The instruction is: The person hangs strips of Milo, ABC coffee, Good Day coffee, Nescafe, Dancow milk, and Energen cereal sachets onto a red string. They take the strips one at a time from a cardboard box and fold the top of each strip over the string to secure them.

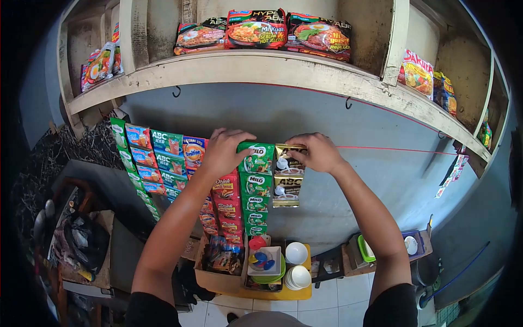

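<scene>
My left hand (227,150) is closed at the upper left corner of a green strip of Milo sachets (257,184), thumb and fingers pinching its top edge. A short gold and black strip of ABC coffee sachets (287,191) hangs just right of it. Its top right corner is pinched by my right hand (315,151). Both strips hang level with a red string (392,149) stretched across the wall. To the left hang red Drink sachets (226,203), Ovaltine sachets (194,153) and ABC Iced sachets (168,144), partly behind my left arm.
Overhead runs a wooden shelf (245,66) with noodle packs (256,30) and metal hooks (348,102) beneath. Below, a cardboard box (218,280) of sachets and white bowls (297,277) sit on a yellow table (289,295). A side table (348,261) stands right.
</scene>
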`<state>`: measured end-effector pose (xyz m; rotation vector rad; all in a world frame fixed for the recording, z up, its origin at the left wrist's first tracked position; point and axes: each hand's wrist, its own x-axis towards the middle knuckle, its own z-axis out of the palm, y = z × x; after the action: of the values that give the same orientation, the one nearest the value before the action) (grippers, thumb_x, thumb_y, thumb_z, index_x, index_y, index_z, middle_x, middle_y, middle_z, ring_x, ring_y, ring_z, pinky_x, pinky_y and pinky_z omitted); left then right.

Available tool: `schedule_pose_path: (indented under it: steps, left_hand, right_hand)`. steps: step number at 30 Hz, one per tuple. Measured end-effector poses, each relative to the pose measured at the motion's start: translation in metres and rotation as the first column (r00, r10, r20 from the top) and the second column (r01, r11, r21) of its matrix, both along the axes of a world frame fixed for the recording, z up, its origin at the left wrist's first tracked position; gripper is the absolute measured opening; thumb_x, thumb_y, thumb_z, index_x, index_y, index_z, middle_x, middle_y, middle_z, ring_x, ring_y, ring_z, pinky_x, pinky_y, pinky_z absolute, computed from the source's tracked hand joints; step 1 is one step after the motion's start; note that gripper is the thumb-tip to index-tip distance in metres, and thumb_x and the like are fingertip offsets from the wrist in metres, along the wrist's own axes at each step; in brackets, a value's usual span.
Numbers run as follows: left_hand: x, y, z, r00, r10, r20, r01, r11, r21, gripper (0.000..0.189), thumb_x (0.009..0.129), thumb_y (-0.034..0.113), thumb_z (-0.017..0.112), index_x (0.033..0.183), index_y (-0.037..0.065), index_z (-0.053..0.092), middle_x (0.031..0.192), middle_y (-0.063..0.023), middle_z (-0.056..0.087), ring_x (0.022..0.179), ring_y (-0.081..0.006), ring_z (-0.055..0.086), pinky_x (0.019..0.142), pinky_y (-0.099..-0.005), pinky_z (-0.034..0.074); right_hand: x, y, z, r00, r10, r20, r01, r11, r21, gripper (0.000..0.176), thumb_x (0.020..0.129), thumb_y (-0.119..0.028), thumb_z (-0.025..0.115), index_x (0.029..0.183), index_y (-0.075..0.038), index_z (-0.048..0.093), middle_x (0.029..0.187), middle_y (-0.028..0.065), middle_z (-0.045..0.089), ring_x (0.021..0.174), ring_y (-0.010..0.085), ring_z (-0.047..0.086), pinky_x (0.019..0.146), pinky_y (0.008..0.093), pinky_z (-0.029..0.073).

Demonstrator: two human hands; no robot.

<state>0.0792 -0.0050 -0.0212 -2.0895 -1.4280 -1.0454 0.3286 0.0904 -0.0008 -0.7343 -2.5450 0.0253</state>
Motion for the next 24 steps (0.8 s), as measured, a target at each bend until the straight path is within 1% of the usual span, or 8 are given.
schedule_pose_path:
  steps: [2, 5, 7, 11, 14, 17, 21, 24]
  left_hand:
    - [-0.004, -0.005, -0.001, 1.0, 0.008, -0.002, -0.008, 1.0, -0.03, 0.028, 0.077, 0.022, 0.071, 0.104, 0.014, 0.066, 0.098, -0.0066, 0.067, 0.091, -0.0282, 0.061, 0.097, -0.0448, 0.037]
    - [-0.003, -0.01, -0.009, 1.0, 0.017, 0.008, -0.017, 1.0, -0.011, 0.03, 0.078, 0.022, 0.071, 0.106, 0.013, 0.066, 0.105, -0.0058, 0.066, 0.099, -0.0265, 0.06, 0.102, -0.0471, 0.034]
    - [-0.001, -0.019, -0.015, 0.999, 0.02, 0.025, -0.021, 0.999, 0.04, 0.031, 0.078, 0.021, 0.071, 0.107, 0.013, 0.066, 0.109, -0.0056, 0.065, 0.104, -0.0258, 0.059, 0.104, -0.0478, 0.032]
    - [0.001, -0.059, -0.042, 0.999, 0.003, 0.049, -0.009, 0.992, 0.123, 0.031, 0.078, 0.014, 0.07, 0.108, 0.008, 0.064, 0.122, -0.0087, 0.058, 0.115, -0.0304, 0.053, 0.104, -0.0481, 0.031]
    - [0.011, -0.109, -0.101, 0.971, 0.003, 0.239, -0.019, 0.998, 0.066, 0.03, 0.078, 0.007, 0.068, 0.107, 0.004, 0.063, 0.119, -0.0128, 0.059, 0.113, -0.0332, 0.053, 0.099, -0.0454, 0.036]
    - [0.019, -0.154, -0.23, 0.816, 0.078, 0.573, -0.02, 0.994, -0.107, 0.027, 0.078, 0.006, 0.067, 0.105, 0.003, 0.063, 0.116, -0.0155, 0.058, 0.112, -0.0333, 0.054, 0.094, -0.0427, 0.041]
    - [0.051, -0.238, -0.353, 0.672, 0.363, 0.646, -0.114, 0.912, -0.394, 0.034, 0.077, 0.003, 0.069, 0.11, 0.005, 0.061, 0.122, -0.0158, 0.055, 0.119, -0.0321, 0.05, 0.099, -0.0402, 0.04]
    - [0.089, -0.273, -0.372, 0.506, 0.532, 0.679, -0.132, 0.826, -0.549, 0.037, 0.076, 0.003, 0.069, 0.112, 0.006, 0.06, 0.127, -0.0167, 0.053, 0.121, -0.0328, 0.048, 0.101, -0.0413, 0.038]
  right_hand:
    - [0.002, -0.002, -0.005, 1.0, -0.006, -0.02, 0.007, 0.998, 0.057, 0.027, 0.081, -0.027, 0.066, 0.107, -0.016, 0.067, 0.093, 0.0083, 0.069, 0.086, 0.0297, 0.065, 0.085, 0.0412, 0.048]
    - [0.007, -0.011, -0.011, 0.999, 0.045, -0.013, -0.042, 0.984, 0.171, 0.033, 0.081, -0.027, 0.065, 0.112, -0.015, 0.064, 0.108, 0.0076, 0.066, 0.099, 0.0276, 0.062, 0.096, 0.0451, 0.042]
    - [0.01, -0.023, -0.016, 0.992, 0.093, -0.087, -0.055, 0.927, 0.371, 0.038, 0.081, -0.026, 0.066, 0.117, -0.015, 0.062, 0.125, 0.0073, 0.057, 0.115, 0.0268, 0.054, 0.104, 0.0514, 0.033]
    - [0.026, -0.049, -0.042, 0.978, 0.148, -0.148, -0.08, 0.918, 0.389, 0.039, 0.08, -0.023, 0.066, 0.118, -0.016, 0.061, 0.133, 0.0069, 0.051, 0.127, 0.0271, 0.045, 0.107, 0.0556, 0.028]
    - [0.051, -0.072, -0.097, 0.933, 0.255, -0.253, -0.21, 0.958, 0.194, 0.04, 0.078, -0.017, 0.068, 0.118, -0.016, 0.062, 0.133, 0.0085, 0.051, 0.129, 0.0286, 0.043, 0.108, 0.0526, 0.029]
    - [0.08, -0.097, -0.183, 0.904, 0.206, -0.374, -0.279, 0.948, -0.152, 0.041, 0.078, -0.012, 0.069, 0.118, -0.013, 0.062, 0.135, 0.0127, 0.05, 0.129, 0.0322, 0.043, 0.107, 0.0471, 0.032]
    - [0.109, -0.138, -0.315, 0.927, -0.09, -0.364, -0.155, 0.791, -0.591, 0.039, 0.079, -0.01, 0.069, 0.117, -0.009, 0.061, 0.132, 0.018, 0.051, 0.127, 0.0343, 0.044, 0.104, 0.0409, 0.036]
    - [0.104, -0.183, -0.377, 0.9, -0.215, -0.379, -0.155, 0.655, -0.74, 0.037, 0.081, -0.01, 0.07, 0.116, -0.007, 0.06, 0.128, 0.017, 0.054, 0.122, 0.0331, 0.049, 0.102, 0.0392, 0.038]
